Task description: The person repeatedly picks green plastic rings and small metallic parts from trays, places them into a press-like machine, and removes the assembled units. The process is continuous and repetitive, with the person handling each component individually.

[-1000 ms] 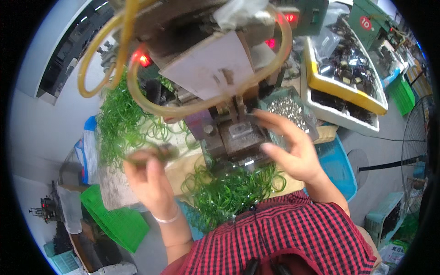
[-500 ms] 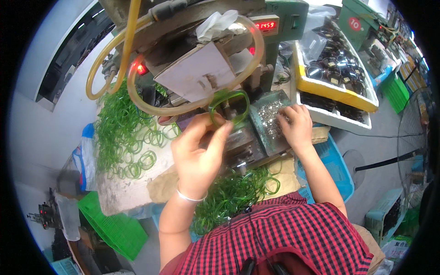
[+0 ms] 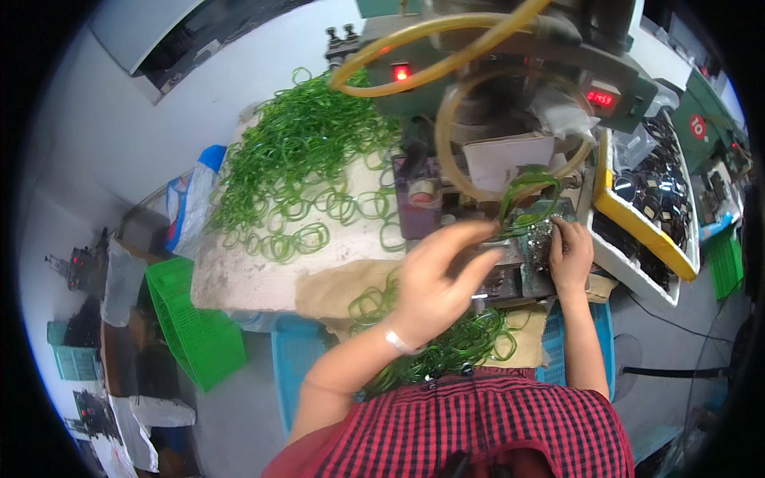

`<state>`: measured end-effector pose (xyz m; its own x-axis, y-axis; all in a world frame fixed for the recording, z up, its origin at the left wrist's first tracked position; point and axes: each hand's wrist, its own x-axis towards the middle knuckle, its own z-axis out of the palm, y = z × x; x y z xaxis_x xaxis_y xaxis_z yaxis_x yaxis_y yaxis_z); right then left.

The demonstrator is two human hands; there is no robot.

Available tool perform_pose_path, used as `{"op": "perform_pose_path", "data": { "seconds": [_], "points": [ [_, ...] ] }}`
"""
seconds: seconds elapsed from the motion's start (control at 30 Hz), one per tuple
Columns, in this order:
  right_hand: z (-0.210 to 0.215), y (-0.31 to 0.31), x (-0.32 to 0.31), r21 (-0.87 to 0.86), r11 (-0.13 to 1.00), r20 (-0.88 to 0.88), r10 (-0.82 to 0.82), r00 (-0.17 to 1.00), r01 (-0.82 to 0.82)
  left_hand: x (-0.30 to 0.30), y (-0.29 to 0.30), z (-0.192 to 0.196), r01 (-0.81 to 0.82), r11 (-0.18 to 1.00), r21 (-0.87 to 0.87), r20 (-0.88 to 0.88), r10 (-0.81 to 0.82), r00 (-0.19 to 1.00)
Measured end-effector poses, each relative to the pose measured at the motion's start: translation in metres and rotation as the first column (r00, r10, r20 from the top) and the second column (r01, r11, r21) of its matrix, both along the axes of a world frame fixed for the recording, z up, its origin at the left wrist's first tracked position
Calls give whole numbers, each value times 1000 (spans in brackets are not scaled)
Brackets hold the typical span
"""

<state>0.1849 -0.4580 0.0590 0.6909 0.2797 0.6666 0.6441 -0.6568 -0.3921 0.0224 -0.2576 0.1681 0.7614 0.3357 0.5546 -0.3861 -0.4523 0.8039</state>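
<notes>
My left hand is raised over the front of the machine, thumb and fingers closing at the edge of a green see-through plastic ring, which is blurred. The ring stands in front of a pale card on the machine. My right hand has its bent fingers in a small tray of tiny shiny metal pieces; whatever is between the fingertips is hidden. Beneath my left forearm lies a pile of similar green rings.
A large heap of green rings covers the pale board at left. The machine carries yellow tubing. White foam boxes holding dark glossy pieces stand at right. A green basket and a blue basket stand below.
The view has swung left, so the machine and both hands appear farther right. My left hand and the green ring have shifted relative to the machine; my right hand stays at the metal pieces.
</notes>
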Motion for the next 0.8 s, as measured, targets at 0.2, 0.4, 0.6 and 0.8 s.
{"op": "perform_pose_path", "data": {
  "seconds": [0.2, 0.4, 0.6, 0.8],
  "points": [
    [-13, -22, -25, 346, 934, -343, 34, 939, 92, -24, 120, -6, -569, 804, 173, 141, 552, 822],
    [23, 11, -29, 379, 925, -306, 145, 941, -20, 37, 208, -45, -158, 551, 819, -273, 617, 738],
    [-2, -27, -31, 227, 972, -247, -8, 969, 66, 51, 234, -137, -88, 559, 825, -343, 618, 708],
    [-10, -93, -64, 236, 946, -246, -163, 956, 222, -2, 215, -129, -52, 750, 660, -496, 487, 719]
  ]
}}
